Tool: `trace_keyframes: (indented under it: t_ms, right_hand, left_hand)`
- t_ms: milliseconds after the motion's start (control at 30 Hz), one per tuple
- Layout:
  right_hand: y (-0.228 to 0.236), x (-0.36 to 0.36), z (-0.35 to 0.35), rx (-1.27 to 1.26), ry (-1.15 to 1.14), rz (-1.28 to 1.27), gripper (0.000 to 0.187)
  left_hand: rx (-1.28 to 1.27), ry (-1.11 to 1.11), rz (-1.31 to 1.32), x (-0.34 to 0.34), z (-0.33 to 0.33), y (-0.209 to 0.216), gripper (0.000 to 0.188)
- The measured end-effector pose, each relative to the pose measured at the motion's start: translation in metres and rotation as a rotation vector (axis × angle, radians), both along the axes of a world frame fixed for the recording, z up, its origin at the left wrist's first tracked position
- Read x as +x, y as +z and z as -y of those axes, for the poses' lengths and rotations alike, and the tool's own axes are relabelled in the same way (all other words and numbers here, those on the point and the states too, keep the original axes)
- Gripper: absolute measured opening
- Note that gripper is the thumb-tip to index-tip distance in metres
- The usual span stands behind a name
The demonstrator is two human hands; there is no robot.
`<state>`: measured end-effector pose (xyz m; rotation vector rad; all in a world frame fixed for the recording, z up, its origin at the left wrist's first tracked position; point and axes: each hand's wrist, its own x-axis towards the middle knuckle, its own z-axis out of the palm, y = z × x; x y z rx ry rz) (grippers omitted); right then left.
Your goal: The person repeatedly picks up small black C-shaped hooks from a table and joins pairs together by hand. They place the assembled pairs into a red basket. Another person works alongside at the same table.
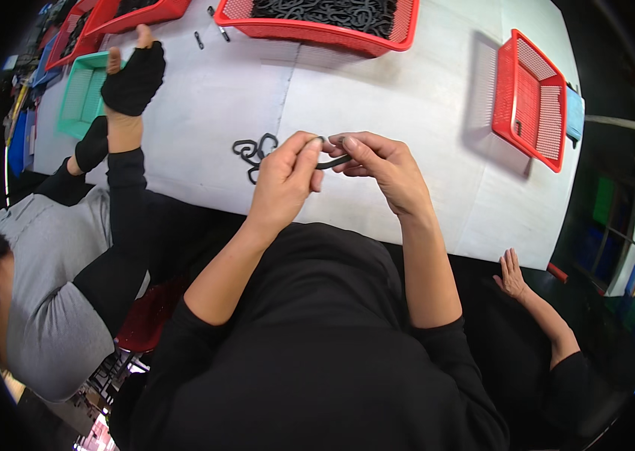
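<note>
Over the white table, my left hand (286, 174) and my right hand (385, 167) are close together, fingertips pinched on a black curved piece (335, 162). It looks like a bent strip or open loop, and the fingers cover much of it. Its exact kind cannot be made out. Beside my left hand, a few black looped pieces (248, 150) of similar thickness lie on the tabletop, partly hidden behind that hand.
A red basket (317, 30) full of black looped pieces stands at the far side. Another red basket (529, 98) is at the right, a green basket (83, 94) at the left. A co-worker's gloved hand (136, 79) reaches over the table; another person's hand (513, 279) is lower right.
</note>
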<state>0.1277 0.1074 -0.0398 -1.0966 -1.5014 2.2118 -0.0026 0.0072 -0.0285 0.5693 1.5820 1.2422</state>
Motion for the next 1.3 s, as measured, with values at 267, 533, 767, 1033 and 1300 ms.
trace_keyframes:
  t_ms: [267, 533, 767, 1033, 1300]
  right_hand:
    - [0.008, -0.034, 0.041, 0.613, -0.123, -0.102, 0.017]
    - [0.013, -0.049, 0.063, 1.170, -0.031, -0.167, 0.029]
    - [-0.004, -0.040, 0.038, 1.203, 0.200, 0.069, 0.018]
    - [0.050, -0.076, -0.097, 1.424, -0.180, 0.398, 0.037]
    - [-0.039, -0.025, -0.036, 0.990, 0.039, 0.410, 0.033]
  left_hand:
    - [0.213, 0.417, 0.363, -0.010, -0.021, -0.023, 0.054]
    - [0.207, 0.657, 0.771, -0.027, -0.023, -0.011, 0.049]
    - [0.051, 0.667, 0.753, -0.071, -0.004, -0.059, 0.043]
    - [-0.086, 0.303, -0.040, -0.085, 0.033, -0.083, 0.020]
    - [-0.058, -0.262, -1.036, -0.025, 0.050, -0.127, 0.029]
